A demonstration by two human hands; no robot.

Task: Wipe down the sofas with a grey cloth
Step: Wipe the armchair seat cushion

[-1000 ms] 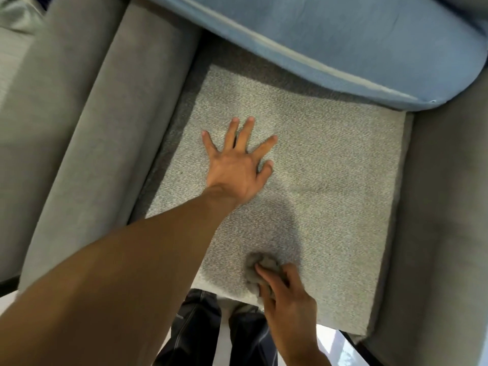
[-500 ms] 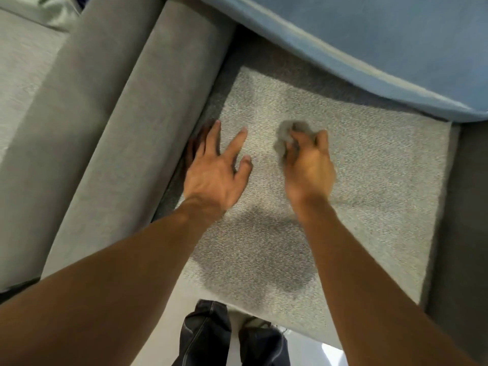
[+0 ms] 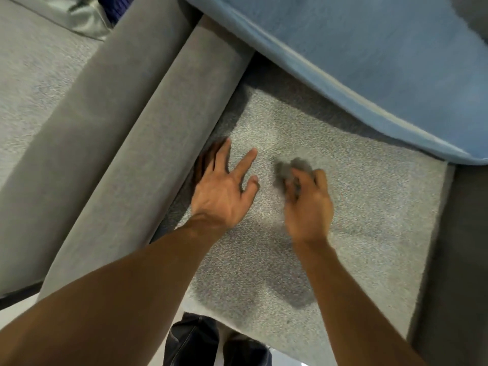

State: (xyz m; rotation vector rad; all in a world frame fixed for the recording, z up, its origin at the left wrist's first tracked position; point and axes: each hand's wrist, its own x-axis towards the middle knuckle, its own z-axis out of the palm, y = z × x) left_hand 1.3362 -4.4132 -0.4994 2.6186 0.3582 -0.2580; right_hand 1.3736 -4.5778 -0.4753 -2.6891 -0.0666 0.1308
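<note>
Right hand (image 3: 307, 207), grey cloth (image 3: 287, 170) in fist, now mid seat cushion (image 3: 369, 207); left hand (image 3: 224, 191) flat by armrest (image 3: 158, 143).

2 bare forearms (image 3: 126, 294) reach forward, unsleeved to the frame edge — below them, dark jeans-like trousers (image 3: 191, 342).

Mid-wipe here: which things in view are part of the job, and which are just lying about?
In the job: grey cloth gripped by right hand; left hand resting on seat cushion; sofa armrest.
Lying about: blue cushion; shiny grey fabric top left.
</note>
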